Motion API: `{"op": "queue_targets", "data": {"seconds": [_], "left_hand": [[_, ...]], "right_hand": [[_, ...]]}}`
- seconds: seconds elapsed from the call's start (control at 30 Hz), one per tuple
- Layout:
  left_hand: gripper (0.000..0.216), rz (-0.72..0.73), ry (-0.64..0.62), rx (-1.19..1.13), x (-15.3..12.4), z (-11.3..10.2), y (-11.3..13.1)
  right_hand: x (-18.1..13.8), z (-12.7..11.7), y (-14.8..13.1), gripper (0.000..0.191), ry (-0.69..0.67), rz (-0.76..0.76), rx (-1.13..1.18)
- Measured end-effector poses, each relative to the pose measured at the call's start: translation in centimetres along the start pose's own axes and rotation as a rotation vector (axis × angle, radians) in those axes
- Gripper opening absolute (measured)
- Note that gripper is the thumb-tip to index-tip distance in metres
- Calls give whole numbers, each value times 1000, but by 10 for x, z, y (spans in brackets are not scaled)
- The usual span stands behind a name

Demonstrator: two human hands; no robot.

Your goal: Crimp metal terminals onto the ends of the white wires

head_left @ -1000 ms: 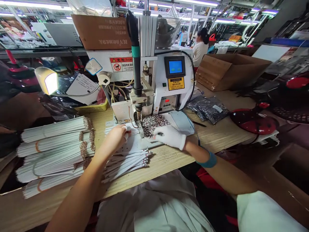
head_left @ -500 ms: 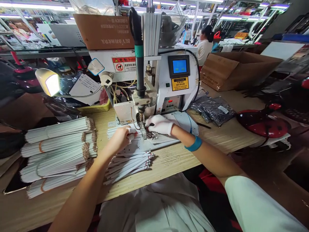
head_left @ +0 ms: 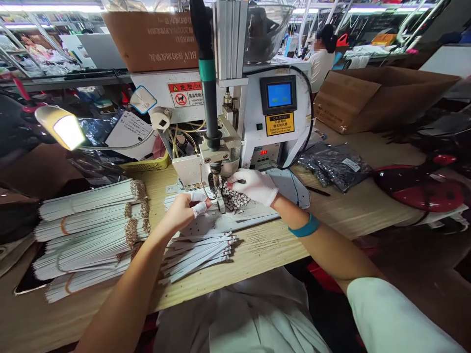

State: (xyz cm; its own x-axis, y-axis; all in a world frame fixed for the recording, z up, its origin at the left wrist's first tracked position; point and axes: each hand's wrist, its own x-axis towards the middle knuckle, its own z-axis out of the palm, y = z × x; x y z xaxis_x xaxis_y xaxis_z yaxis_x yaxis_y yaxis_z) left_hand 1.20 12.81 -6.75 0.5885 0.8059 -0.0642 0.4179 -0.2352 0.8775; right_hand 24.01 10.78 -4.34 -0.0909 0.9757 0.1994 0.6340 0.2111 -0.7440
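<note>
My left hand (head_left: 182, 211), with white wraps on its fingertips, pinches the end of a white strip-like wire just left of the soldering machine's tip (head_left: 216, 180). More white wires (head_left: 172, 200) lie beneath it on the machine's plate. My right hand (head_left: 255, 186), in a white glove with bare fingertips, is at the right of the tip. Its thumb and finger come together over a heap of tiny white-and-dark parts (head_left: 237, 201); what they hold is too small to make out. In front of the plate lie loose white wires with reddish marks near their ends (head_left: 206, 252).
Banded bundles of white wires (head_left: 88, 235) with coppery ends are stacked at left. A lit lamp (head_left: 61, 127) leans in above them. The machine's screen (head_left: 278, 94) glows blue. At right are bagged dark parts (head_left: 334, 164), an open carton (head_left: 379, 98) and a red-and-black object (head_left: 412, 189).
My right hand has drawn slightly back and right, uncovering more of the small parts. My left hand stays beside the tip, its fingers a little more extended. The view has shifted slightly.
</note>
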Motion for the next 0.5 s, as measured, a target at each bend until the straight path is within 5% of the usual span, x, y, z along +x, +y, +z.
{"op": "queue_targets", "data": {"seconds": [0.23,0.5], "left_hand": [[28,-22,42,-54,1,3,6],[27,-32,40,-66,2,2,6]], "right_hand": [[-4,28,5,19,-255,323,789],[0,27,5,20,-366,382,879]]}}
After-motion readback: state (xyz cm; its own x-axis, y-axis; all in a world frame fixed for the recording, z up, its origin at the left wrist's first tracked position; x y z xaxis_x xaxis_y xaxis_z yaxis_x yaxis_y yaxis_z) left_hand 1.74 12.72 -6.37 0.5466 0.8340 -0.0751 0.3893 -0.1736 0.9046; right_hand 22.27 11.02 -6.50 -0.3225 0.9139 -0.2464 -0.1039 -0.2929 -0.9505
